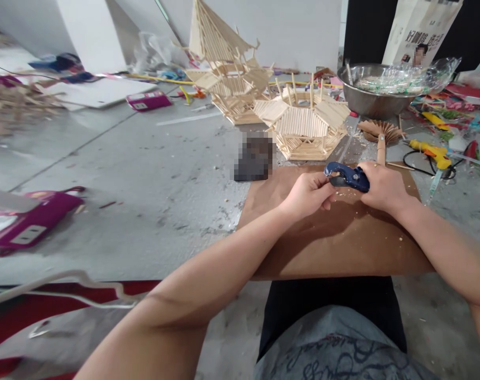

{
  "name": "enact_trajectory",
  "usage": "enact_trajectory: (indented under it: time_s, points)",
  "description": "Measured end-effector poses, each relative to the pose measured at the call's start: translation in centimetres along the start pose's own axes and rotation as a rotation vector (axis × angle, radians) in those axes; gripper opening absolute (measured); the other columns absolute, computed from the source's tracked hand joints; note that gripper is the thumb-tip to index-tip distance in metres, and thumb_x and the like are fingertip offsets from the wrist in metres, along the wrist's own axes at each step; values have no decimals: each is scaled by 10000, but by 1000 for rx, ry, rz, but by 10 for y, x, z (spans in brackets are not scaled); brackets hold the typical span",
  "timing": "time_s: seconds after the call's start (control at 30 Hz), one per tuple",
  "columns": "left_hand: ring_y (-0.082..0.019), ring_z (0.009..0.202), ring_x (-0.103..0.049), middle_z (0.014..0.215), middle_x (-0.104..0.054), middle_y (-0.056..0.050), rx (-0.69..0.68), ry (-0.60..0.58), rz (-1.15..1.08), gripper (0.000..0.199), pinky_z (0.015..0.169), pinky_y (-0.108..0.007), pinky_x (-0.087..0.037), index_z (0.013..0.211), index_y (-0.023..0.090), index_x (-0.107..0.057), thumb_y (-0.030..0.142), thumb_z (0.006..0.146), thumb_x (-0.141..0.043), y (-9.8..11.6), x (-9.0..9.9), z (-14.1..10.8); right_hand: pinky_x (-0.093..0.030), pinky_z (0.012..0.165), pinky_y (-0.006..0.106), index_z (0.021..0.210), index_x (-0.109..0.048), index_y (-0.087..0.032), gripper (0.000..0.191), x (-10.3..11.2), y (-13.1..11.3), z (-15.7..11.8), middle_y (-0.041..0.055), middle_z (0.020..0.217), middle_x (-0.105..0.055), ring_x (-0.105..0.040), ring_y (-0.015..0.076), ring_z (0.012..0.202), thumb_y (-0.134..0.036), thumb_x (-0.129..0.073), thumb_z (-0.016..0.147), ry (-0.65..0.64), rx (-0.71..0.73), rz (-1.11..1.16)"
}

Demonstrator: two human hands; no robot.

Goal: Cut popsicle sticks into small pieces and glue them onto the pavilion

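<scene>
My right hand (384,184) held the blue cutter (351,178). My left hand (309,195) pinched something too small to tell, by its tip.

Grey worktop (164,174), scuffed and speckled — on it a brown paper sheet (303,248) at the near edge, two pale stick-built models (309,124) behind that, a metal bowl (376,103) to their right, yellow glue gun (432,153), purple power strip (38,219) far left — scraps scattered about.

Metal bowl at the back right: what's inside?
The metal bowl holds clear plastic with green markings, and what look like pale sticks. Its bottom is hidden by the contents and near wall.
</scene>
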State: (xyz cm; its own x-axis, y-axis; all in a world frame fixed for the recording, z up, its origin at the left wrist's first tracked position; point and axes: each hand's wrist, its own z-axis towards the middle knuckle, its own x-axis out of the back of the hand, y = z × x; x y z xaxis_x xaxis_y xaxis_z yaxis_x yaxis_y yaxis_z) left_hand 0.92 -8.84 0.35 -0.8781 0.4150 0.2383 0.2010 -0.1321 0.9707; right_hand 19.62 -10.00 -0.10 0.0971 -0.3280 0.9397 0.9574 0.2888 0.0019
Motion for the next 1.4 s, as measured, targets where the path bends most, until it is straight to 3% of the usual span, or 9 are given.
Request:
enact_trajectory:
  time_s: [0.53,0.9,1.4]
  points:
    - [-40,345,-493,456,-529,38,32,-14,-35,229,359,-131,-373,544,122,-504,97,772,-503,2,-1,0,-341,588,289,1002,-523,-159,350,1,-1,0,113,953,-646,-594,235,825,-277,-505,673,-12,14,-29]
    - [-37,348,-499,458,-532,48,7,-11,-17,205,364,-121,-384,553,117,-513,25,735,-494,3,-1,-2,-276,538,284,939,-552,-156,299,3,-2,-1,84,780,-650,-598,222,711,-276,-492,671,-73,-14,-55]
    - [-54,347,-504,459,-540,33,50,-40,-131,200,360,-149,-400,562,119,-515,149,756,-551,1,-3,-2,-289,536,290,904,-587,-170,280,3,-3,-1,87,714,-659,-601,233,647,-307,-497,678,-89,-71,-71]
